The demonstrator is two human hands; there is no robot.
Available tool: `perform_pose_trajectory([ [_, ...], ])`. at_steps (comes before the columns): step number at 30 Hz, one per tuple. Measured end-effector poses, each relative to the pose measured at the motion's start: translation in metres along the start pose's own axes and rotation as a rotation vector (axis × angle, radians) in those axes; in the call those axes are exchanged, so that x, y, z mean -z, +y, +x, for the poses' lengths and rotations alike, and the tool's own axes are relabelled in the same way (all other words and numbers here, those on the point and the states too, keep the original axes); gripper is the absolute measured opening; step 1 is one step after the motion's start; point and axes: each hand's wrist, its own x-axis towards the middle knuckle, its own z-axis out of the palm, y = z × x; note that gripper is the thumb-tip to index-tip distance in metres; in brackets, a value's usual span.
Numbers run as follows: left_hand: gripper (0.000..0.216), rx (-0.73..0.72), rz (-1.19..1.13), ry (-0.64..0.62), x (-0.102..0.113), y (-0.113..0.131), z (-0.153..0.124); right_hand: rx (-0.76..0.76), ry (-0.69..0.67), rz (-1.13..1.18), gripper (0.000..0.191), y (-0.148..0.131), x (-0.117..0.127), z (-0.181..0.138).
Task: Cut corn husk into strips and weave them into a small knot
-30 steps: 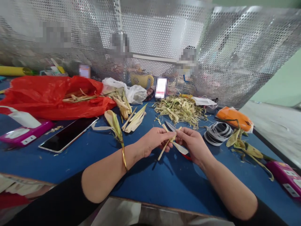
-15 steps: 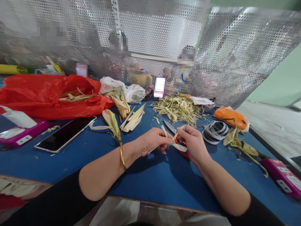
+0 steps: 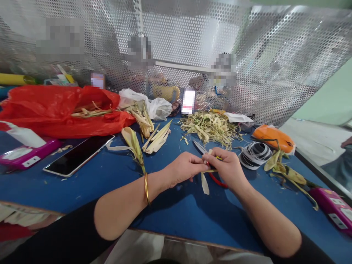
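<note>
My left hand (image 3: 189, 167) pinches pale strips of corn husk (image 3: 205, 184) in front of me, just above the blue table (image 3: 176, 216). Close against it, my right hand (image 3: 225, 163) has its fingers closed on the same strips, and one strip hangs down between the hands. Scissors (image 3: 199, 147) with red handles lie on the table right behind, partly covered by my right hand. A heap of shredded husk (image 3: 210, 126) is farther back. Whole corn husks (image 3: 132, 143) and a cut piece of husk (image 3: 159, 138) lie beyond my left hand.
On the left are a red plastic bag (image 3: 55, 110), a phone (image 3: 79, 156) and a purple power strip (image 3: 30, 154). To the right sit a wire coil (image 3: 254, 156), an orange packet (image 3: 275, 138), dry husks (image 3: 286, 172) and another purple power strip (image 3: 332, 209). A perforated metal screen (image 3: 187, 40) stands behind.
My hands have come together, and the strips that stuck out crossed between them are now mostly inside my fingers. One strip now hangs downward. The view has shifted slightly.
</note>
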Motion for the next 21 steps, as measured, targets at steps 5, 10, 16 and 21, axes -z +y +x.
perform_pose_trajectory([
  [5,0.030,-0.062,0.051,-0.040,0.001,-0.002,0.000,-0.015,0.132,0.029,0.025,-0.001,-0.003,-0.003],
  [10,0.028,-0.082,0.095,-0.085,0.001,0.002,-0.006,0.060,0.231,-0.002,0.021,0.001,-0.004,-0.004],
  [16,0.030,-0.026,-0.113,0.009,0.002,0.004,-0.004,-0.036,0.193,0.091,0.022,-0.004,0.005,0.002],
  [21,0.037,0.020,-0.417,0.056,0.006,0.001,0.004,-0.263,0.270,0.385,0.039,-0.002,0.008,0.008],
])
